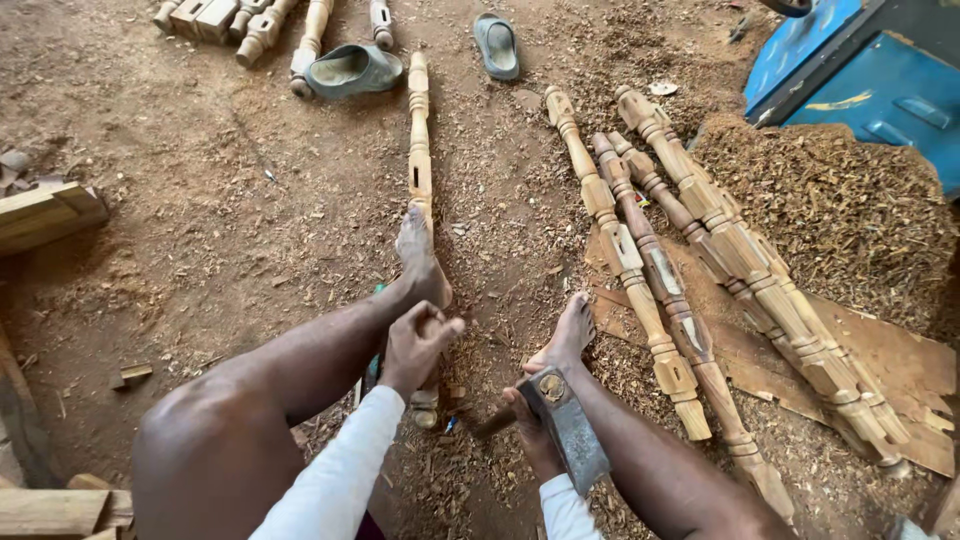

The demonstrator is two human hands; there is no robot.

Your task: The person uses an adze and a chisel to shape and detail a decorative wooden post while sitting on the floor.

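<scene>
I sit on the dirt floor with both bare legs stretched out. A long turned wooden spindle (pixel 419 140) lies lengthwise ahead, and my left foot (pixel 418 255) presses down on it. My left hand (pixel 418 343) is a closed fist just above the spindle's near end, gripping what looks like a chisel, mostly hidden in the fist. My right hand (pixel 531 440) grips the wooden handle of a hammer (pixel 566 428) with a heavy grey metal head, held low beside my right leg. My right foot (pixel 570 332) rests on wood chips.
Several finished turned spindles (pixel 650 260) lie side by side to the right on a plywood sheet (pixel 905 365). Behind them are a sawdust heap (pixel 840 200) and a blue machine (pixel 870 70). Two green sandals (pixel 350 70) and more spindles lie far ahead. A plank (pixel 45 215) lies to the left.
</scene>
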